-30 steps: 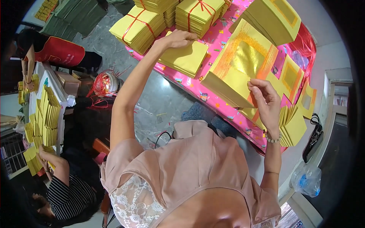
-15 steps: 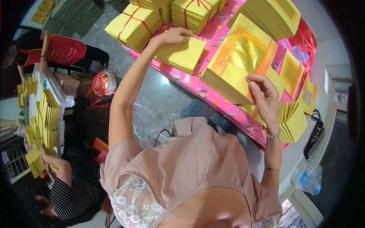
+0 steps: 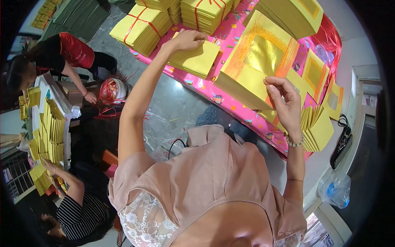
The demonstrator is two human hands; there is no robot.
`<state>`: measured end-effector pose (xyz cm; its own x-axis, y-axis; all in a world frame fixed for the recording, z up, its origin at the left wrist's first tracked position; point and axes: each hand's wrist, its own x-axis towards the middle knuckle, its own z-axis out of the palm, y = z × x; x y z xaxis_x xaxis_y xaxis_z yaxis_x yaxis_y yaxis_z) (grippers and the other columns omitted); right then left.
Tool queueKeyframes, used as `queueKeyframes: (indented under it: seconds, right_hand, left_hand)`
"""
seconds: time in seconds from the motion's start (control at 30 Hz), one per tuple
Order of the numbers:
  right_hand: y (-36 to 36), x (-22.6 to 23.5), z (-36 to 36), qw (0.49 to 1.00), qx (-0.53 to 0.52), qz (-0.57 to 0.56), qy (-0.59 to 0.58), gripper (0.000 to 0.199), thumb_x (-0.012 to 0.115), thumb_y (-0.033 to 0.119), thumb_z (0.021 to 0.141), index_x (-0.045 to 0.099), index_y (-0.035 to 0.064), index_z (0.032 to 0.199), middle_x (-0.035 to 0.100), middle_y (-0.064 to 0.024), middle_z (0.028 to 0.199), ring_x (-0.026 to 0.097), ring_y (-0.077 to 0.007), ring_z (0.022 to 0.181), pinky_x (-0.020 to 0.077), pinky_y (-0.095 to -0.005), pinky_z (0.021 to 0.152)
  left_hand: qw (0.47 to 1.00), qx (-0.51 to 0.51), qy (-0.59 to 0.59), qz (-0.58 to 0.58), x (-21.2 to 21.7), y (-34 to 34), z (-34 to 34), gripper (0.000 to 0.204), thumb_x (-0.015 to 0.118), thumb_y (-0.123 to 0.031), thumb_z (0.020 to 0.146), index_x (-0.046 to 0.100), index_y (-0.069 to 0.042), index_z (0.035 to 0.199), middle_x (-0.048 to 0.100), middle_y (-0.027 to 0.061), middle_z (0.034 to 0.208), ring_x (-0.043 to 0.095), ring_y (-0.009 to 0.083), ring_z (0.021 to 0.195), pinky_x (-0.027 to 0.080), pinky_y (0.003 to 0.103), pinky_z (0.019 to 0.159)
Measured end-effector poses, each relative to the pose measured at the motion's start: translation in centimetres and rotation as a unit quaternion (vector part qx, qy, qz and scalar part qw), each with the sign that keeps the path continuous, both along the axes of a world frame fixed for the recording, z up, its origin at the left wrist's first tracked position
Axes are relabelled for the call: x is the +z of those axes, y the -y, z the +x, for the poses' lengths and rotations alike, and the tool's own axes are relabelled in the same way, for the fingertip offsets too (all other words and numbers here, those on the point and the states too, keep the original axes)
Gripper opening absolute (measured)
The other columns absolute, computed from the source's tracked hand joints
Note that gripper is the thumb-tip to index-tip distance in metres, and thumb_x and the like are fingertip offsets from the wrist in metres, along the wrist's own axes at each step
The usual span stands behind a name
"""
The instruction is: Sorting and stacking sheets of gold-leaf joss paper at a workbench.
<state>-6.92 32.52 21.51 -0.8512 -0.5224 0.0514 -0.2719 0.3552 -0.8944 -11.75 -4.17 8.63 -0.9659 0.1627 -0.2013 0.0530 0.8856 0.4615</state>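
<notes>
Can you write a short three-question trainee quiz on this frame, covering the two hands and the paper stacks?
1. True or false: the left hand rests on a plain yellow paper stack.
2. What does the right hand touch?
A. a red string spool
B. the gold-foil paper stack
C. a plastic bag
3. Fill in: the bundles beyond the left hand are tied with ____ string.

Key
1. True: the palm lies on its far edge.
2. B: fingers pinch the stack's near corner.
3. Red.
</notes>
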Motion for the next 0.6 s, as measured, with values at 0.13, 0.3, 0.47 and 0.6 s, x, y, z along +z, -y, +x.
queueKeyframes:
  seconds: [0.13,0.3,0.47,0.6]
  right_hand:
    - [-0.1,0.4,0.3,0.999,0.007,-0.002,-0.040,0.016,0.064,0.010,0.088,0.065,0.0002,0.101,0.066,-0.0050,0.091,0.060,-0.0095,0.076,0.0472,-0.0240,0.068]
    - [-1.1,1.3,0.8,0.966,0.069,0.074,-0.237,0.028,0.072,0.008,0.077,0.064,0.0013,0.103,0.063,-0.0108,0.100,0.061,-0.0229,0.089,0.0482,-0.0321,0.079]
    - [-1.9,0.8,1.1,0.929,0.067,0.140,-0.335,0.031,0.076,0.014,0.073,0.066,0.0019,0.100,0.064,-0.0107,0.103,0.060,-0.0278,0.094,0.0481,-0.0359,0.082]
    - [-2.2,0.7,0.8,0.923,0.078,0.132,-0.352,0.025,0.073,0.014,0.075,0.067,0.0024,0.097,0.064,-0.0100,0.102,0.061,-0.0266,0.091,0.0482,-0.0359,0.080]
  left_hand:
    - [0.995,-0.010,-0.086,-0.056,-0.1,-0.3,0.9,0.030,0.049,-0.032,0.089,0.062,-0.019,0.113,0.062,0.0106,0.106,0.055,0.0289,0.104,0.034,0.047,0.093]
    - [0.980,-0.018,-0.176,-0.089,-0.9,-0.7,2.6,0.026,0.055,-0.023,0.089,0.059,-0.017,0.114,0.052,0.0114,0.115,0.049,0.0316,0.109,0.035,0.045,0.092]
    - [0.963,-0.020,-0.267,-0.041,1.6,-1.9,3.3,0.028,0.060,-0.019,0.085,0.062,-0.015,0.113,0.055,0.0099,0.108,0.049,0.0286,0.105,0.036,0.042,0.090]
    - [0.953,0.003,-0.296,0.071,5.5,-4.6,4.0,0.025,0.062,-0.019,0.086,0.064,-0.011,0.109,0.059,0.0088,0.105,0.054,0.0253,0.102,0.039,0.039,0.090]
